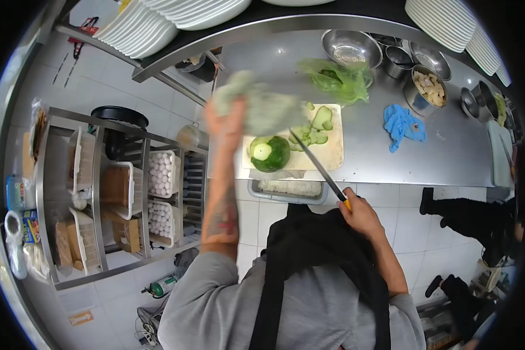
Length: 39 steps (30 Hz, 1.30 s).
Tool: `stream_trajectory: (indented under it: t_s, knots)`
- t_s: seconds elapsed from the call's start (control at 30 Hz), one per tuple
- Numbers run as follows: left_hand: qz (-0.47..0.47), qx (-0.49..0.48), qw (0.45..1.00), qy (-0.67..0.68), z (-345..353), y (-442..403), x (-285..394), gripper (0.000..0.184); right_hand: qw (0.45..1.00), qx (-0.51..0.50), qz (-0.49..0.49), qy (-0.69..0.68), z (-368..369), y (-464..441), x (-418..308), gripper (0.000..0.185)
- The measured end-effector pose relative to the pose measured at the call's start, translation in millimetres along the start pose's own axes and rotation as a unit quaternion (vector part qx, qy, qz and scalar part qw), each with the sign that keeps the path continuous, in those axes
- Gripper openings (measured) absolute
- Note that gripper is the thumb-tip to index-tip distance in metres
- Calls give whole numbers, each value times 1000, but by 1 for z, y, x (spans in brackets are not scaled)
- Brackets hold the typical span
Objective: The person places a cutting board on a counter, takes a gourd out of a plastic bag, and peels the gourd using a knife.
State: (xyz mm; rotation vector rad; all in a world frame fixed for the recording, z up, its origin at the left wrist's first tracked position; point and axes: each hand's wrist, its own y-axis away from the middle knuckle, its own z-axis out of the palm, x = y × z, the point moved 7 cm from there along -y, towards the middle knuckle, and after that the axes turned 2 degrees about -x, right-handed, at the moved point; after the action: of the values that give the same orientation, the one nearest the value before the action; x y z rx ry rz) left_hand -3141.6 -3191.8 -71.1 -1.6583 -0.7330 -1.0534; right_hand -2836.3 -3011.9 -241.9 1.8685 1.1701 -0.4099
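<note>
My left hand point(226, 119), blurred by motion, holds a pale green cloth point(262, 108) above the left part of the cutting board point(335, 146). In my right hand point(359, 211) is the yellow and black handle of a long knife point(318, 164), whose blade points up and left over the board's front part. A round green fruit or vegetable point(271, 153) with a pale cut top rests at the board's left. Beside it lie green peel pieces point(315, 134). Behind the board sits a green plastic bag point(338, 80).
Metal bowls point(351, 49), a pot of pale chunks point(429, 88) and a blue cloth point(402, 125) stand or lie on the steel counter point(367, 160). Plates point(443, 23) fill the shelf above. Left is a rack point(99, 198) with egg trays. Other people point(472, 216) are at right.
</note>
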Motion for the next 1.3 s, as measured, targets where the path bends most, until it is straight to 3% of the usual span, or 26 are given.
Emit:
stream_trajectory:
  t_s: [0.03,0.1,0.17,0.2,0.27,0.3,0.37,0.4,0.43,0.47,0.63,0.87,1.03,1.3]
  knots:
    - [-43,11,999,24,-44,5,-17,21,1000,1,11,1,5,-2,-4,35]
    - [-94,25,993,-67,-128,17,-108,30,999,47,7,-9,12,-8,-13,35]
    - [-145,23,975,-167,-166,46,-183,43,998,65,-4,-20,18,-19,-27,34]
    - [-147,5,975,-164,-175,57,-220,43,997,70,4,-12,22,-23,-34,33]
    - [-137,-120,921,-344,-174,76,-276,57,997,77,26,-7,23,-26,-48,32]
    - [-137,-134,921,-339,-161,83,-259,57,996,85,29,-1,20,-24,-60,31]
    - [-64,-101,799,-589,-111,82,-165,65,995,95,35,7,18,-22,-74,29]
    - [-63,-106,801,-586,-99,75,-153,65,994,106,18,21,18,-20,-82,28]
    - [-14,-171,890,-421,-80,75,-138,62,993,111,-2,35,21,-18,-88,27]
    - [33,-225,944,-240,-65,80,-125,58,994,108,0,35,25,-18,-89,27]
    - [66,-279,933,-218,-33,98,-127,55,993,108,-6,52,43,-29,-88,23]
    - [154,-146,949,-235,-26,119,-145,44,976,126,-75,163,43,-82,-107,35]
    - [162,-160,940,-254,-14,122,-154,45,966,108,-63,225,16,-24,-136,36]
    - [173,-135,953,-208,-15,122,-162,42,955,100,-40,277,41,21,-126,40]
